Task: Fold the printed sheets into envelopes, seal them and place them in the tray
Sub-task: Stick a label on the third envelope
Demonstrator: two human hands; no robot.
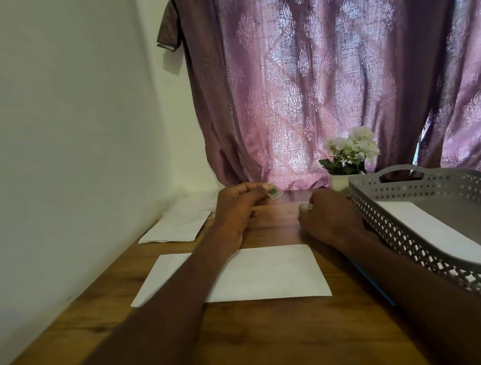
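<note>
The left hand [237, 210] pinches a small square sticker [274, 192] between thumb and fingertips, holding it up above the far part of the table [256, 350]. The right hand [327, 216] sits just beside it to the right, fingers curled; something pale shows at its fingertips, perhaps a scrap of backing, but whether it holds anything cannot be told.

The folded envelope [264, 275] lies flat on the wood nearer the person than both hands, partly under the left forearm, its long axis running left to right. So the sticker must travel back toward the body and down to reach it. The left hand, already carrying the sticker, is the nearer one for that move, and the right hand could steady the paper.

To the right stands the grey perforated tray [426, 236], its wall touching the right wrist, with a white envelope in the tray [431, 226] already lying inside. Well to the far left, near the wall, waits a stack of sheets [177, 228]. A small potted plant [349, 154] stands behind the tray, before the curtain [339, 60].

The sealing step appears to be in hand, not yet done.
</note>
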